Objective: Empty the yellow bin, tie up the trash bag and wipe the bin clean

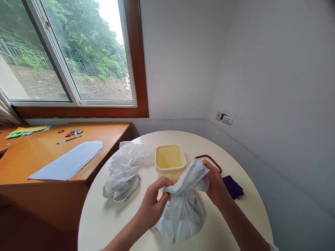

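Note:
A soft white bag (183, 216), gathered and twisted at its neck, sits bulging near the front of the round table. My left hand (154, 200) pinches the twisted neck on the left side between thumb and fingers. Its loose upper end is gripped by my right hand (216, 181), higher and to the right. What the bag contains is hidden. Just behind it stands a yellow square container (170, 162) without a lid, its lower front partly covered by the bag. A brown-rimmed lid (213, 162) lies behind my right hand, partly hidden.
A crumpled translucent plastic bag (123, 174) lies on the left of the round table (99, 226). A folded purple cloth (232, 187) is at the right. The wooden desk (112, 130) holds papers (70, 162), a pen (69, 139) and keys (74, 132).

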The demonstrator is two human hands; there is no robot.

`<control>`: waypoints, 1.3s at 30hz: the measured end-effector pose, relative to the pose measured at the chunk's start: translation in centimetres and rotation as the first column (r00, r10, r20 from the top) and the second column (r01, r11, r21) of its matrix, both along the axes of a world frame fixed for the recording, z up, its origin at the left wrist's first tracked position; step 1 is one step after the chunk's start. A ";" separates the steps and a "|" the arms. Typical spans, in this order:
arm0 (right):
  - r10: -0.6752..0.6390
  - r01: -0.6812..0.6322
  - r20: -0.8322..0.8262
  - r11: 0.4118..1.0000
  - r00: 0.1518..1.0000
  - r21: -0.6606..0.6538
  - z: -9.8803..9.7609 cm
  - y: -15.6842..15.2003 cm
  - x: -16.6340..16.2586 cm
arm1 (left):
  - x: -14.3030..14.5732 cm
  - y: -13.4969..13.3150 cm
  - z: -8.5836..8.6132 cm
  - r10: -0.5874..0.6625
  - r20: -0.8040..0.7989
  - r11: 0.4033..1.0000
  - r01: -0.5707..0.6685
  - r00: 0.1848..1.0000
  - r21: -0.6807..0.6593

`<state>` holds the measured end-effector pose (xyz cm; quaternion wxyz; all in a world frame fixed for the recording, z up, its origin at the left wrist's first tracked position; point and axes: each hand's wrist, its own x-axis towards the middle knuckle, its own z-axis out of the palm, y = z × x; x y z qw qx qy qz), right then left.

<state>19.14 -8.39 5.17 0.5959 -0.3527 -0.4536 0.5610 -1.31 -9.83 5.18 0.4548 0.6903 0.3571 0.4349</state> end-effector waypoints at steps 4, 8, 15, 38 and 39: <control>-0.074 0.071 -0.049 0.996 0.996 -0.056 -1.5 0.5 0.6 | -0.7 0.3 0.8 -0.094 0.149 0.990 0.108 0.984 -0.090; -0.088 0.085 -0.022 0.992 0.996 -0.095 -2.4 0.9 1.1 | -0.7 0.1 1.0 -0.069 0.276 0.970 0.129 0.959 -0.207; 0.116 -0.120 0.111 0.992 0.987 0.032 -1.7 -0.2 2.0 | -0.1 0.0 1.2 -0.064 0.345 0.956 0.157 0.936 -0.247; 0.007 0.000 -0.239 1.000 0.971 0.029 0.5 0.3 -0.2 | -1.1 -0.3 0.8 -0.236 0.393 0.875 0.370 0.889 -0.313; 0.034 -0.023 -0.255 0.999 0.966 0.044 0.9 0.6 -0.5 | -0.8 -0.5 0.7 -0.226 0.421 0.862 0.382 0.878 -0.333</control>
